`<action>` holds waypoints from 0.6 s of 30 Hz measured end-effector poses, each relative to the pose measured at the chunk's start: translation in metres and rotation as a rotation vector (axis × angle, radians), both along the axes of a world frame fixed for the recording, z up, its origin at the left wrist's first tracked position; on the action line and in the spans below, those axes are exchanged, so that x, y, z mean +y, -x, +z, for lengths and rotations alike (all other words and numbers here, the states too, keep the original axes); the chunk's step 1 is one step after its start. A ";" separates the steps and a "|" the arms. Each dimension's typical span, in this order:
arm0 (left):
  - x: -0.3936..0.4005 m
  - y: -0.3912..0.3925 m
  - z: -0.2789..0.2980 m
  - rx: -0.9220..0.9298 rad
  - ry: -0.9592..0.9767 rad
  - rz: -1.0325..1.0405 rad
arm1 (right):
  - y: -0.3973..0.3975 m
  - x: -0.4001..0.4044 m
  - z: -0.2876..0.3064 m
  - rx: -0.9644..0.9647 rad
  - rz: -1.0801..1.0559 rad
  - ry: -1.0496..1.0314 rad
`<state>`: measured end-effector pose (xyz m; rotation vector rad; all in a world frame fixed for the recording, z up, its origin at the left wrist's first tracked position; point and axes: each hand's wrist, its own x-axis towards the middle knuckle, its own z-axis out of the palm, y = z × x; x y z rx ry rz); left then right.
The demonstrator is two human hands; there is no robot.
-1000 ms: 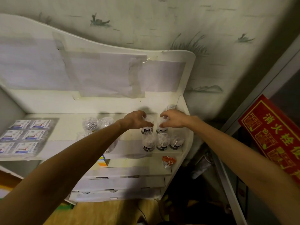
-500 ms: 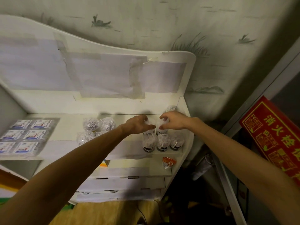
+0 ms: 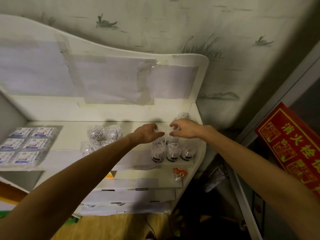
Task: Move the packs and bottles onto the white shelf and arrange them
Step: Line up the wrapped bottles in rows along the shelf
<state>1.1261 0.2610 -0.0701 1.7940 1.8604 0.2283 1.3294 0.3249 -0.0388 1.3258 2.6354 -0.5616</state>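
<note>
On the white shelf (image 3: 72,135), both hands curl over clear plastic bottles in the right-hand cluster: left hand (image 3: 147,133) grips one bottle (image 3: 160,137), right hand (image 3: 184,129) its neighbour (image 3: 173,138). They look light, stiff and slick; grasping around the body seems steadier than the cap.

Two bare forearms are visible, and each one ends in a bare hand: the left hand (image 3: 147,134) and the right hand (image 3: 185,129). No sleeve, glove, watch, ring or bracelet is seen on them; the arms are uncovered from the lower edge of the view up to the wrists. Both forearms look slim and smooth, the wrists are narrow, and the fingers are too small and too dim in this light to tell anything about the nails.
</note>
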 end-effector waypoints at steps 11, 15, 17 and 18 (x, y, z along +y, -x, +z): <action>0.016 -0.004 0.018 0.067 -0.106 0.001 | 0.003 0.046 0.022 -0.265 0.107 -0.372; 0.017 -0.014 0.019 0.051 -0.083 -0.079 | 0.006 0.051 0.012 -0.400 0.154 -0.365; 0.014 -0.018 0.017 0.031 -0.092 -0.120 | 0.006 0.053 0.009 -0.422 0.157 -0.394; 0.013 -0.020 0.016 0.029 -0.100 -0.150 | 0.005 0.054 0.008 -0.429 0.156 -0.406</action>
